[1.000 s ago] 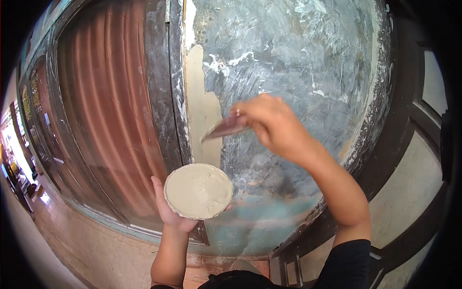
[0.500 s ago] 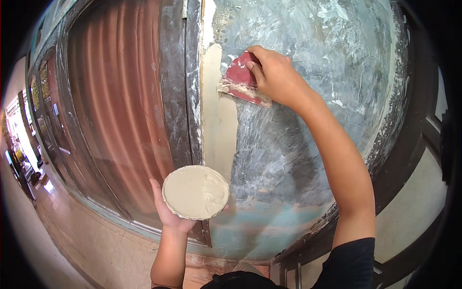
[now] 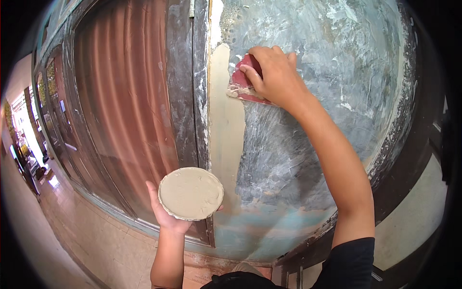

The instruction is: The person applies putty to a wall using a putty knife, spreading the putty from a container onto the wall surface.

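Observation:
My left hand (image 3: pixel 168 215) holds up a round, shallow container of putty (image 3: pixel 190 193) from beneath. The putty is smooth, beige and level with the rim; my thumb lies beside the left edge and most of the fingers are hidden underneath. In my right hand (image 3: pixel 276 74) is a red putty scraper (image 3: pixel 245 77), gripped between thumb and fingers. Its wide lower edge, smeared with putty, lies against the wall (image 3: pixel 308 139) at the right side of a vertical beige putty strip (image 3: pixel 226 130). That strip runs down alongside the door frame.
To the left stands a dark, worn wooden frame (image 3: pixel 180 86) with a glazed panel and a reddish-brown curtain (image 3: pixel 127 96) behind it. A dark frame with pale panels (image 3: pixel 409 216) is at the right. Light floor tiles (image 3: pixel 120 250) stretch away at lower left.
The view has shifted slightly, moving the wall rightward. My right hand has turned a little on the scraper, with its thumb further left. The putty container has moved slightly left.

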Demonstrator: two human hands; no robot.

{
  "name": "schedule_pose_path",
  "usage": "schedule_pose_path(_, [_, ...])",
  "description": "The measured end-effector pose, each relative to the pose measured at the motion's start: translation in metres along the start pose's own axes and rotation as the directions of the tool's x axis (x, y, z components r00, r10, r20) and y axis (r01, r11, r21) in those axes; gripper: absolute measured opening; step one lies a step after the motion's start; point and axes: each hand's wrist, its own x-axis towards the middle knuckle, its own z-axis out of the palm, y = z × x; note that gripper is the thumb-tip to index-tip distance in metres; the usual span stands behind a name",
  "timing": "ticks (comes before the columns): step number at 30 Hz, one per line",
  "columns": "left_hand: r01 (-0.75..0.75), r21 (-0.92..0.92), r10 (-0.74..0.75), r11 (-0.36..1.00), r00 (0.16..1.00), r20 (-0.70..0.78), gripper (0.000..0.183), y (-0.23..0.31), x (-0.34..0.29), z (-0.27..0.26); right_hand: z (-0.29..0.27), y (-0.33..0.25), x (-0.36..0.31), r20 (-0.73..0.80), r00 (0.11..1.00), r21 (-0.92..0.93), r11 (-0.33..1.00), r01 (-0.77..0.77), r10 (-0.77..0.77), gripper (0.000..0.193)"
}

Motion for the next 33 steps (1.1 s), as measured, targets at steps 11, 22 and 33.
schedule_pose_path(11, [-0.023, 0.014, 0.024, 1.000, 0.998, -0.050, 0.093, 0.009, -0.004, 0.003, 0.012, 0.000, 0.001, -0.074, 0.995, -0.009, 0.998, 0.069, -0.069, 0.025])
schedule_pose_path(22, [-0.125, 0.138, 0.153, 0.982, 0.964, -0.218, 0.095, 0.022, -0.009, -0.018, 0.012, 0.005, -0.015, -0.128, 0.989, -0.003, 0.997, 0.077, -0.077, 0.028])
schedule_pose_path(33, [-0.152, 0.155, 0.187, 0.976, 0.949, -0.253, 0.093, 0.026, -0.022, -0.020, 0.011, -0.002, -0.023, -0.145, 0.989, 0.089, 0.995, 0.040, -0.027, 0.026])
